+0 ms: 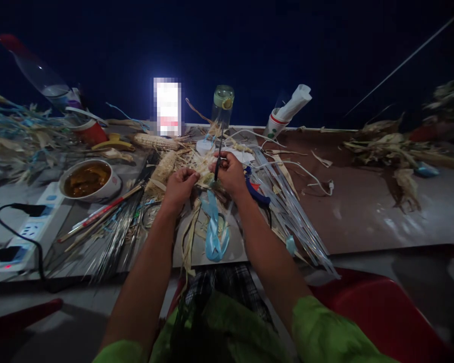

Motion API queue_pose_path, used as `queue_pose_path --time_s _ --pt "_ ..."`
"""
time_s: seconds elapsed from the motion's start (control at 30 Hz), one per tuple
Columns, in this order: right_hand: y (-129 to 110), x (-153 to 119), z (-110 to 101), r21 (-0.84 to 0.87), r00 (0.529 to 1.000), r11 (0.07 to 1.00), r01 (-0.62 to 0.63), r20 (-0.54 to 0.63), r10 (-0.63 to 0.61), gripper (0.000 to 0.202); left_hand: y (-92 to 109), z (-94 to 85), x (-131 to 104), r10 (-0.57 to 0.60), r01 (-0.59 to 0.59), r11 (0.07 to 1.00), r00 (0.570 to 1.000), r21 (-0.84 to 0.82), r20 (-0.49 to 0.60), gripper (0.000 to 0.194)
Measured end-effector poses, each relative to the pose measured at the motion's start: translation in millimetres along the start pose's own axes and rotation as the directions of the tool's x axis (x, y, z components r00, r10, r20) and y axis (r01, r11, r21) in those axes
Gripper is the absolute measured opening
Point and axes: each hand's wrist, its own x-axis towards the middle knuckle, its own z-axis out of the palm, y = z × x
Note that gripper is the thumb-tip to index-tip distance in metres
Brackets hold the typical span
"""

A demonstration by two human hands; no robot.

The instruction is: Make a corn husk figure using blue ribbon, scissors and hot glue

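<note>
My left hand (181,185) is closed in a pinch at pale, dry husk pieces (206,164); what lies between its fingertips is too small to make out. To its right, my right hand (231,174) is closed around a thin dark pointed tool (217,167), its narrow end pointing up and away from me. Whether it is scissors or tweezers I cannot tell. Below the hands a light-blue ribbon (213,237) lies looped on the table beside a hanging husk strip (189,242). Blue-handled pliers (259,195) lie right of my right wrist.
On the left stand a bowl of brown liquid (89,180) and a power strip (26,227); corn cobs (155,141) lie behind. Wires (111,242) and clear rods (298,212) flank my arms. At the back are a lit screen (168,106), a bottle (222,106) and a cup (277,123).
</note>
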Motion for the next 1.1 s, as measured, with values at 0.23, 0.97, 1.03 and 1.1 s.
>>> queue_pose_path --time_s 0.23,0.97,1.03,1.1 --pt "0.8 -2.1 10.8 0.109 0.951 0.994 -0.018 -0.305 0.051 0.037 9.6 10.0 -9.6 -0.138 0.152 0.960 0.988 -0.235 0.077 0.030" --pt "-3.3 -19.1 29.0 0.036 0.988 0.999 0.022 -0.153 -0.016 0.038 12.4 9.9 -7.1 -0.162 0.105 0.883 0.983 -0.457 -0.088 0.028" --pt "-3.0 -19.0 29.4 0.050 0.990 0.999 0.016 -0.137 -0.009 0.040 11.0 8.7 -5.9 -0.160 0.103 0.889 0.983 -0.447 -0.090 0.028" --pt "-1.7 -18.3 29.6 0.060 0.993 0.998 0.014 -0.114 -0.007 0.042 9.7 7.4 -4.6 -0.154 0.097 0.895 0.983 -0.435 -0.096 0.027"
